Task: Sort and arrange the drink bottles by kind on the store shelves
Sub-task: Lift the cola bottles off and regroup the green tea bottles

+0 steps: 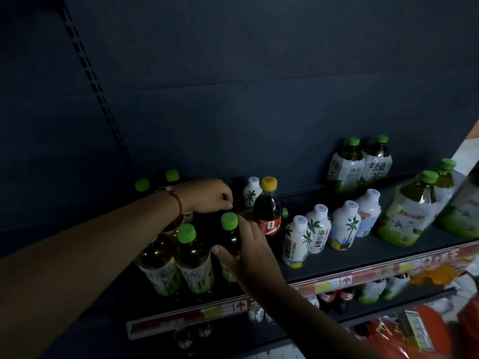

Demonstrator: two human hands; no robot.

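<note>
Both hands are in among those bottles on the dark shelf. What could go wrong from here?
The right hand grips a green-capped tea bottle right beside the upright cola bottle; a nudge could topple the cola into the white coconut drink bottles. The left hand reaches over other tea bottles near the shelf's front edge, so the forearm might knock one off. The dim light may also hide labels, risking a mis-sort.

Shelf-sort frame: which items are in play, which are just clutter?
In play: green-cap tea bottle in right hand; left hand; cola bottle; white coconut-drink bottles; large green-tea bottles.
Clutter: red packaging, shelf price strip.
</note>
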